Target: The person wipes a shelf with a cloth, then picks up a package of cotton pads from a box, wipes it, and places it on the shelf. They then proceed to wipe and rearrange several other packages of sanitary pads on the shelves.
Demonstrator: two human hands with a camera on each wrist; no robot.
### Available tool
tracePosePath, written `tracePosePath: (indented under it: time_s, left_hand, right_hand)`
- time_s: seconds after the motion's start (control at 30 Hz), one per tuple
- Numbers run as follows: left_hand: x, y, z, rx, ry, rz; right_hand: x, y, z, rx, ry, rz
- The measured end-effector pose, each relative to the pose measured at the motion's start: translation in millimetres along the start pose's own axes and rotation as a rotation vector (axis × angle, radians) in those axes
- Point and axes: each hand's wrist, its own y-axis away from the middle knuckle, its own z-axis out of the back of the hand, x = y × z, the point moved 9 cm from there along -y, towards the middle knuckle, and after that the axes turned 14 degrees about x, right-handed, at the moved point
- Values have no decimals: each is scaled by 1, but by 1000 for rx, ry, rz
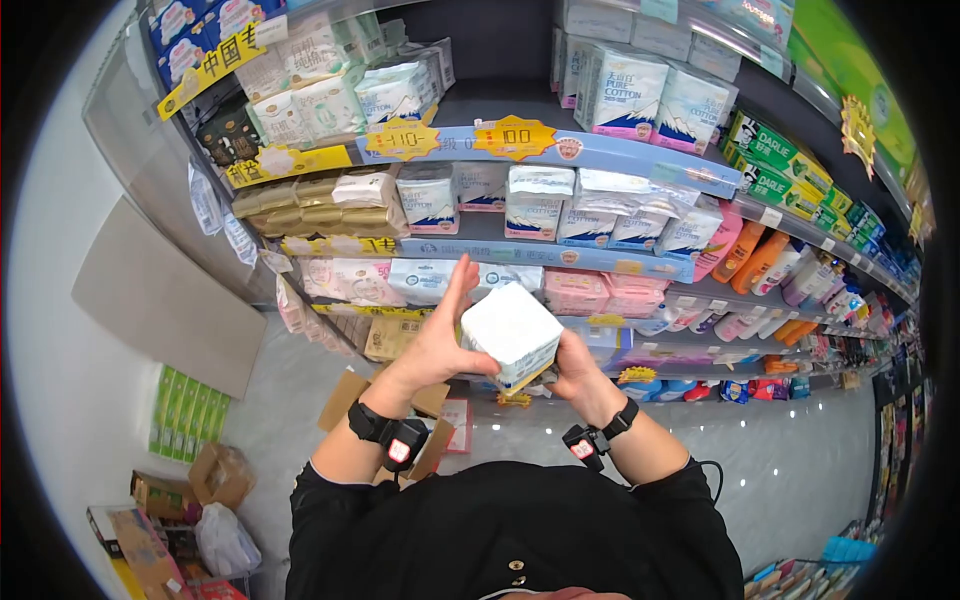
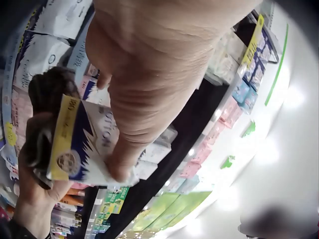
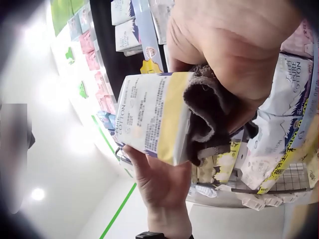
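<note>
A white pack of sanitary pads (image 1: 512,322), lettered COTTON, is between my hands in front of the shelves. My left hand (image 1: 437,342) is at its left side, fingers straight and pointing up, thumb against the pack's near lower edge. Under the pack's right side, my right hand (image 1: 578,368) holds a dark brown cloth (image 3: 209,119). The cloth lies against the pack's yellow-banded end in the right wrist view. In the left wrist view the pack (image 2: 84,139) shows its blue zigzag print, with the left thumb on its face; the right fingers are partly hidden by the cloth.
Shelves ahead hold similar cotton packs (image 1: 625,95), gold tissue packs (image 1: 320,200), orange bottles (image 1: 752,255) and green toothpaste boxes (image 1: 775,150). An open cardboard box (image 1: 345,392) stands on the floor beneath my left arm. More cartons (image 1: 220,472) and a white bag (image 1: 226,540) lie at the left.
</note>
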Motion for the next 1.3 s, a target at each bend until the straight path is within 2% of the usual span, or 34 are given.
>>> tracePosePath:
  time_s: [0.07,0.13,0.2,0.27,0.33,0.4,0.47,0.53,0.57,0.6,0.67,0.7,0.73,0.8,0.87,0.9,0.93,0.97,1.0,1.03,1.07,1.13,1.2,1.27,1.3]
  left_hand:
    - [12,0,-11,36,104,-37]
    - [15,-1,-31,202,-47,18]
    - [5,1,-34,153,-122,-11]
    - [-2,7,-28,31,-39,21]
    - [-10,12,-9,-114,-154,44]
    - [-16,19,10,-267,-523,20]
    - [-18,18,16,-298,-569,33]
    - [-27,13,10,-302,-639,15]
    - [-33,7,-1,-250,-712,-36]
    - [-23,10,-8,-266,-825,-122]
    - [0,0,-15,-151,-193,-117]
    - [1,1,-16,-150,-228,-63]
    - [2,3,-14,-150,-272,-13]
    - [-19,11,-12,-202,-643,-80]
    - [-27,15,-12,-223,-655,-110]
    - [-22,17,-10,-228,-662,-37]
    - [-24,18,-13,-209,-668,-66]
    - [-25,23,-9,-267,-694,-81]
    - [-27,29,-4,-331,-718,-92]
    - [-24,31,-3,-300,-740,-55]
    - [-27,32,-2,-295,-748,-69]
    - [-18,29,3,-239,-561,8]
    - [-17,24,2,-215,-580,40]
    - [-16,16,-1,-191,-617,92]
    - [-15,8,-9,-161,-526,20]
  right_hand:
    - [-2,-1,-3,0,45,-20]
    - [1,2,0,-101,96,8]
    - [7,4,3,-170,172,34]
    - [31,12,6,-244,380,261]
    - [56,26,-2,-252,530,423]
    - [84,46,-30,-189,685,665]
    - [98,54,-61,4,913,688]
    - [91,59,-112,68,1345,734]
    - [74,48,-118,108,1403,650]
    - [56,41,-136,112,1758,683]
    - [36,36,-151,-96,2073,840]
    - [38,33,-151,-66,2028,885]
    - [40,29,-145,-53,1965,851]
    - [40,32,-135,-36,1907,894]
    - [38,42,-133,-23,1903,968]
    - [40,45,-127,-41,1849,964]
    - [41,47,-121,-53,1795,960]
    - [41,51,-118,-71,1806,984]
    - [44,51,-106,-104,1676,926]
    - [49,50,-97,-130,1542,865]
    - [55,53,-97,-134,1544,882]
    - [66,57,-96,-99,1452,836]
    - [77,69,-111,-127,1537,924]
    - [72,77,-145,30,1647,978]
    - [62,72,-160,94,1818,991]
